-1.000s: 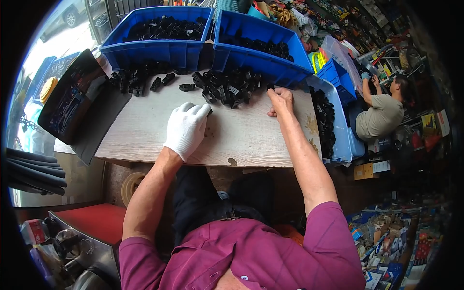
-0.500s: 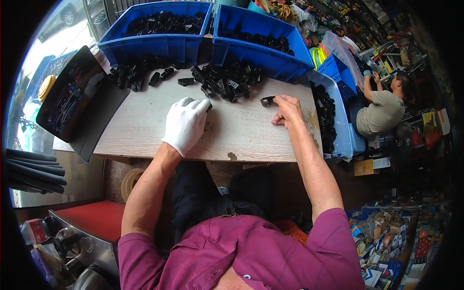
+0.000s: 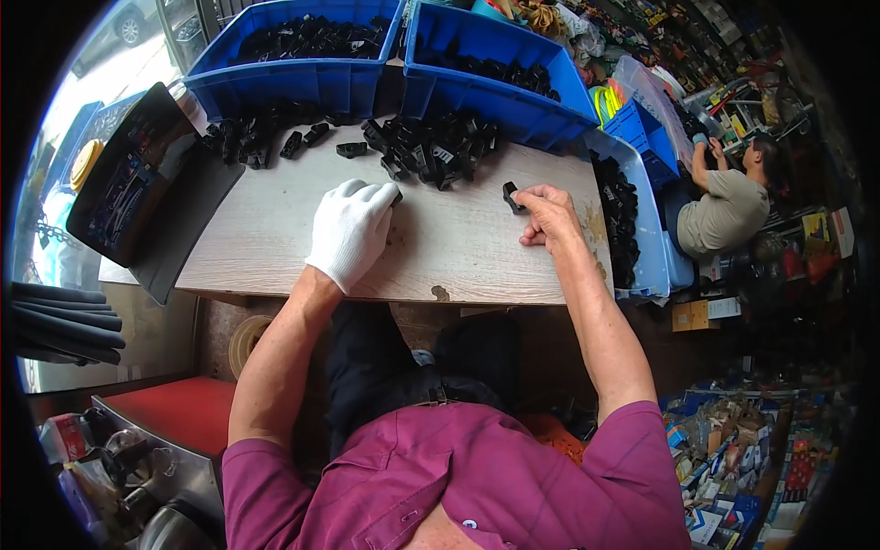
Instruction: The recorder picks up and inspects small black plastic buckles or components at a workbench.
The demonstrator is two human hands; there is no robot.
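Note:
My left hand (image 3: pixel 353 229), in a white knit glove, is closed above the pale wood-grain table (image 3: pixel 275 247). The dark end of a small black plastic part (image 3: pixel 397 197) shows past its fingertips; the glove hides the rest. Farther right, my bare right hand (image 3: pixel 552 217) pinches another black plastic part (image 3: pixel 512 197) between thumb and fingers, its long side pointing away from me. Beyond both hands lies a heap of similar black parts (image 3: pixel 440 151), with a single one (image 3: pixel 351 149) apart to its left.
Two blue bins (image 3: pixel 293 87) of black parts stand along the far edge. A pale blue tub (image 3: pixel 649 247) with more parts is at the right edge. A dark screen-like panel (image 3: pixel 128 183) leans at left. One person (image 3: pixel 724 202) works at the far right.
The black part in my right hand has turned from lying sideways to pointing away from me. My left hand has barely moved.

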